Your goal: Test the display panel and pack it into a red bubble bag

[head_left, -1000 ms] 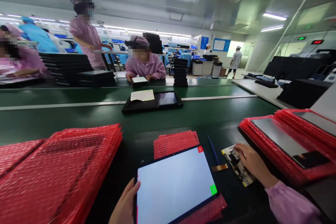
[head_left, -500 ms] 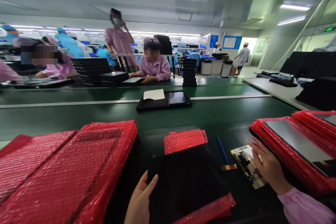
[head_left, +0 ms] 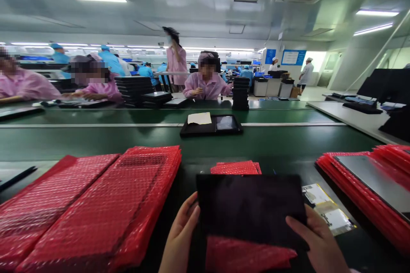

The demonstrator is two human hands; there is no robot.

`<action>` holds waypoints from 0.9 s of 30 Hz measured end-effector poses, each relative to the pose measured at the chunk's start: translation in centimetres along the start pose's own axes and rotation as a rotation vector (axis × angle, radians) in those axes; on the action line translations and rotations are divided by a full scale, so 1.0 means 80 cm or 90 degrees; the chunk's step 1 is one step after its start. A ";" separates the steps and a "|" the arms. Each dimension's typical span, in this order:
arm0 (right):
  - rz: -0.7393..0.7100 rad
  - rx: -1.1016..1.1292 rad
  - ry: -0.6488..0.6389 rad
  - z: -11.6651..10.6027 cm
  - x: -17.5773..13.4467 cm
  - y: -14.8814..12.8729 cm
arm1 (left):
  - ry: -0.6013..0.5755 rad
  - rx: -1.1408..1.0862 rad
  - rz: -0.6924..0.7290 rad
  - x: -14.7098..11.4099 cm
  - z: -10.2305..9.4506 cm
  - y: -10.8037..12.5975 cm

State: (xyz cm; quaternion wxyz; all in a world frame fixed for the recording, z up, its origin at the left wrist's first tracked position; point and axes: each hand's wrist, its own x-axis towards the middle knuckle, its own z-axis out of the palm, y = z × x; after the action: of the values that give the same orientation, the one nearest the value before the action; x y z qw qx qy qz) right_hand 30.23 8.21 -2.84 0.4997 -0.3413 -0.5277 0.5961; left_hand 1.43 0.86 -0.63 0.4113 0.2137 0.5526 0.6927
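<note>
A thin black screen panel [head_left: 250, 209] is raised and tilted up in front of me, held by its two sides. My left hand [head_left: 183, 232] grips its left edge, thumb on the near side. My right hand [head_left: 320, 236] is closed on the lower right edge, with the thumb over the face. Below the panel lies a red bubble-wrap sheet [head_left: 243, 257]. Behind it a small pile of red bubble-wrap pieces [head_left: 235, 167] shows in part. White flat parts with yellow edges [head_left: 331, 209] lie beside my right hand.
Stacked red bubble-wrap sleeves [head_left: 96, 209] fill the left. Another sleeve stack [head_left: 349, 192] at right bears a grey panel [head_left: 374, 183]. Ahead on the green belt sits a black tray [head_left: 213, 128] with paper and a small screen. Co-workers sit beyond, near stacked black trays [head_left: 240, 94].
The black panel has been lifted and tilted up from the table. My right hand has left the white parts and taken the panel's right side. The view has turned slightly left.
</note>
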 end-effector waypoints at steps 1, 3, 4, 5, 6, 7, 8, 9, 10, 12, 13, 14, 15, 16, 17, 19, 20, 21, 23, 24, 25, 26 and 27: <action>-0.085 -0.096 0.020 -0.007 -0.002 0.001 | -0.032 0.071 0.042 0.000 -0.003 -0.006; -0.278 -0.303 0.003 -0.017 -0.003 0.000 | -0.101 0.262 0.128 -0.003 -0.005 -0.021; -0.374 -0.397 -0.040 -0.018 -0.002 -0.001 | -0.137 0.369 0.168 -0.006 -0.005 -0.028; -0.465 -0.479 -0.098 -0.016 0.000 -0.002 | -0.173 0.474 0.203 -0.008 -0.003 -0.035; -0.550 -0.549 -0.158 -0.011 0.004 -0.003 | -0.206 0.568 0.229 -0.011 -0.001 -0.040; -0.628 -0.611 -0.208 -0.005 0.008 -0.003 | -0.234 0.644 0.244 -0.012 0.001 -0.043; -0.694 -0.666 -0.246 0.002 0.013 -0.002 | -0.257 0.702 0.246 -0.013 0.003 -0.045; -0.747 -0.712 -0.269 0.009 0.017 0.000 | -0.271 0.742 0.243 -0.013 0.005 -0.044; -0.782 -0.751 -0.285 0.015 0.020 0.003 | -0.282 0.766 0.240 -0.013 0.006 -0.043; -0.809 -0.811 -0.325 0.021 0.022 0.010 | -0.314 0.789 0.236 -0.010 0.006 -0.037; -0.814 -0.834 -0.339 0.022 0.022 0.014 | -0.330 0.794 0.237 -0.008 0.006 -0.035; -0.815 -0.853 -0.351 0.022 0.021 0.017 | -0.341 0.797 0.238 -0.006 0.006 -0.032; -0.815 -0.871 -0.360 0.021 0.020 0.020 | -0.347 0.798 0.237 -0.004 0.007 -0.030; -0.818 -0.884 -0.363 0.020 0.020 0.023 | -0.349 0.796 0.235 -0.002 0.008 -0.028; -0.824 -0.891 -0.359 0.019 0.019 0.026 | -0.347 0.792 0.234 0.001 0.009 -0.027; -0.831 -0.886 -0.343 0.017 0.020 0.033 | -0.337 0.779 0.236 0.006 0.013 -0.025; -0.825 -0.877 -0.334 0.017 0.021 0.036 | -0.334 0.772 0.237 0.008 0.014 -0.025; -0.811 -0.865 -0.326 0.017 0.022 0.041 | -0.332 0.765 0.238 0.010 0.016 -0.025; -0.752 -0.838 -0.324 0.019 0.022 0.049 | -0.326 0.745 0.238 0.011 0.019 -0.024; -0.725 -0.827 -0.329 0.020 0.022 0.051 | -0.316 0.731 0.238 0.011 0.019 -0.022; -0.702 -0.816 -0.343 0.022 0.020 0.053 | -0.302 0.715 0.238 0.010 0.020 -0.020; -0.678 -0.799 -0.366 0.025 0.018 0.052 | -0.283 0.696 0.236 0.009 0.021 -0.016; -0.627 -0.772 -0.388 0.028 0.016 0.050 | -0.262 0.676 0.233 0.007 0.023 -0.012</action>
State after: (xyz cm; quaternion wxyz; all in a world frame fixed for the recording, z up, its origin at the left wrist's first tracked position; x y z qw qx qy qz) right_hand 26.86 8.98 -6.09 0.2683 -0.1054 -0.9575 -0.0112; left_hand 2.80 2.41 -1.04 0.2210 0.6118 0.6862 0.3256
